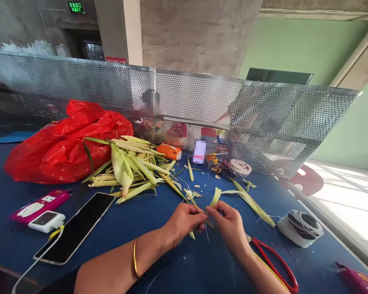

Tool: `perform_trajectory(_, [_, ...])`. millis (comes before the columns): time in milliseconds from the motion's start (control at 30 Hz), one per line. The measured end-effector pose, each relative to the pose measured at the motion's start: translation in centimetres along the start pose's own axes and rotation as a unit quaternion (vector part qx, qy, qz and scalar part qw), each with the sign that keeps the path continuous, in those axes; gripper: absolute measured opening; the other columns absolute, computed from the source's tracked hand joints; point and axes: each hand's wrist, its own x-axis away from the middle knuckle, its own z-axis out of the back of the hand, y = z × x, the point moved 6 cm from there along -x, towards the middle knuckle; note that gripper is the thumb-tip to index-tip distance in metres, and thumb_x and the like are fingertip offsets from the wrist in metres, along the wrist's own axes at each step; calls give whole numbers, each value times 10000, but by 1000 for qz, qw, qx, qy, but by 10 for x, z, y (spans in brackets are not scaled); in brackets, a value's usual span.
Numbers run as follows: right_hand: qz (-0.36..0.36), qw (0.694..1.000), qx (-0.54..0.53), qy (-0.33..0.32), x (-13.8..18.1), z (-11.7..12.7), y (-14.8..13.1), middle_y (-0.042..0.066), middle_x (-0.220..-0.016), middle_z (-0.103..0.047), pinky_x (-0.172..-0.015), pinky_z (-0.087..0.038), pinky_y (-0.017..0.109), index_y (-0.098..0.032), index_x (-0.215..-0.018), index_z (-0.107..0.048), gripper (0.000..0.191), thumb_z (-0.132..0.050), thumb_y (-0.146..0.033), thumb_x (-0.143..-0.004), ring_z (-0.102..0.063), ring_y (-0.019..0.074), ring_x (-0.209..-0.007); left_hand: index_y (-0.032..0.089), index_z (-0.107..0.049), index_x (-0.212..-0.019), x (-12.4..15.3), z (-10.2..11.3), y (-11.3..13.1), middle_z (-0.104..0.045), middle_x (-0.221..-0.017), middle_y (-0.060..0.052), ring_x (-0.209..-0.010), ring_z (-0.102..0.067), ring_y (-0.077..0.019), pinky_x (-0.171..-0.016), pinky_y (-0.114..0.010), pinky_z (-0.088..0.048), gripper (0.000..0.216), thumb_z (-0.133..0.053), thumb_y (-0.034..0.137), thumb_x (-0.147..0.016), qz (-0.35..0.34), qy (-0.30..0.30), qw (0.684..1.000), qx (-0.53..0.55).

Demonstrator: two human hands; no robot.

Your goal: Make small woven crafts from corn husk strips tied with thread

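My left hand (184, 222) and my right hand (228, 220) meet at the middle front of the blue table, fingertips pinched close together. Between them is a pale green corn husk strip (215, 197), its upper end standing out above my right fingers. Another narrow husk piece (194, 200) sticks up from my left fingers, and a bit of husk shows below them. A thin white thread hangs under the fingertips. Exactly how the pieces join is hidden by my fingers. Red-handled scissors (274, 261) lie partly under my right forearm.
A pile of corn husks (138, 165) lies beside a red plastic bag (70, 143). Nearby are a tablet-like phone (79, 228), a white charger (47, 221), a spool of thread (300, 228), a tape roll (239, 167) and a long husk (254, 203). A perforated metal screen (199, 98) borders the table.
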Motion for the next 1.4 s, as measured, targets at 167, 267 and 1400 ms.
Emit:
perform_trajectory(167, [55, 988, 141, 36, -1, 8, -7, -12, -565, -525, -565, -320, 277, -197, -566, -543, 385, -538, -470, -838, -453, 149, -570, 145, -614, -593, 1, -1, 0, -583, -511, 4, -471, -506, -104, -542, -258, -415, 354, -742, 474, -585, 9, 0, 1000, -30])
perform_trajectory(267, [155, 955, 220, 122, 4, 23, -30, -3, -615, -566, -641, -355, 298, -203, -605, -568, 404, -513, -476, -896, -507, 159, -605, 143, -635, -628, 0, 0, 2, -573, -502, 5, -456, -497, -113, -527, -267, -413, 376, -722, 507, -587, -3, 7, 999, -49])
perform_trajectory(1400, [211, 950, 228, -20, 9, 11, -38, 9, -676, -674, -811, -432, 341, -229, -689, -623, 326, -490, -400, -933, -611, 181, -691, 129, -723, -799, 6, 9, 23, -656, -661, -17, -571, -548, -92, -614, -237, -418, 276, -779, 376, -688, -2, 29, 996, 81])
